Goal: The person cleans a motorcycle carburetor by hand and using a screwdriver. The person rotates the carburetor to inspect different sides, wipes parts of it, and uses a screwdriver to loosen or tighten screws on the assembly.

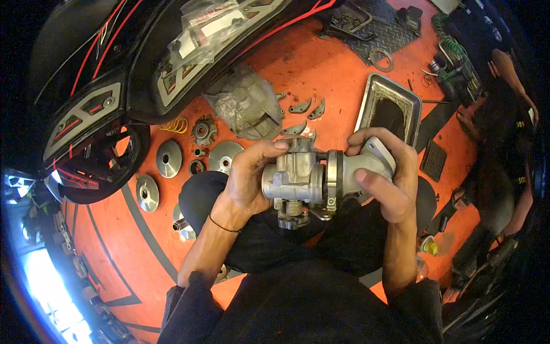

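A silver throttle body [298, 179] is held level above my lap, joined by a ring clamp [340, 175] to a grey, angled intake manifold [375, 162] with a flanged end. My left hand [245, 180] wraps round the throttle body's left end, thumb on top. On the other side my right hand [398, 183] is closed round the manifold, its fingers over the far side and its thumb on the near face. A spring and a dark fitting show on the throttle body's underside.
Beyond my hands a scooter [137, 69] fills the upper left, a plastic bag [206, 34] on it. A metal casing [246, 103], pulley discs [169, 159] and a yellow spring [175, 125] lie on the orange floor. A tray [417, 109] stands right; another person [487, 189] is beyond.
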`<state>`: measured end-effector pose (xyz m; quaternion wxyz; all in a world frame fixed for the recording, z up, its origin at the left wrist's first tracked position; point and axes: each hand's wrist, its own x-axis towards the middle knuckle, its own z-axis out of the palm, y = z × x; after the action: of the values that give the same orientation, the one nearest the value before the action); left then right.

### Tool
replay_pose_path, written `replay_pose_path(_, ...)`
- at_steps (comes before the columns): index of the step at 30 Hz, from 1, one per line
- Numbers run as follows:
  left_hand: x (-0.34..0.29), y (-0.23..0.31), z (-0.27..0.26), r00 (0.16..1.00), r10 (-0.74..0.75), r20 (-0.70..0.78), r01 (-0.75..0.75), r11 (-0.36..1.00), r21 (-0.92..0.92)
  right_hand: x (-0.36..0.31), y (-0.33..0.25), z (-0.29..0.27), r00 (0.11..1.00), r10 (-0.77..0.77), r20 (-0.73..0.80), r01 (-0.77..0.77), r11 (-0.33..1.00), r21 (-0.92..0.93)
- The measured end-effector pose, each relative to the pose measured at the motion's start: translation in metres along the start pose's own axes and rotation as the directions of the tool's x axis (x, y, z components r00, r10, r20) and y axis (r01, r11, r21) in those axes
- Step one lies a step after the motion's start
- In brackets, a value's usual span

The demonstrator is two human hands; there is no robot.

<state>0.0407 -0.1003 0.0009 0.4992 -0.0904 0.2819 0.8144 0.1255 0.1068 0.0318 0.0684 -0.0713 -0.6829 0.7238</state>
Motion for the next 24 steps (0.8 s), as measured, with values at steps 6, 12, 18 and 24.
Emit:
replay_pose_path(6, -0.012, -0.011, 0.011, 0.966, 0.187, 0.177, -0.234, 0.924, 0.301, 0.002, 0.007, -0.005, 0.974, 0.214, -0.068, -0.196, 0.958, 0.21)
replay_pose_path(12, -0.004, -0.006, 0.008, 0.969, 0.246, -0.035, -0.196, 0.841, 0.504, 0.01, 0.026, 0.005, 0.926, 0.373, -0.051, -0.319, 0.851, 0.417)
replay_pose_path(18, -0.014, -0.002, 0.007, 0.859, 0.377, 0.345, -0.496, 0.453, 0.741, 0.014, 0.026, 0.004, 0.876, 0.475, -0.084, -0.332, 0.72, 0.61)
replay_pose_path(24, -0.009, 0.001, 0.005, 0.764, 0.573, 0.298, -0.491, 0.217, 0.844, 0.015, 0.04, 0.009, 0.848, 0.508, 0.15, -0.455, 0.555, 0.696)
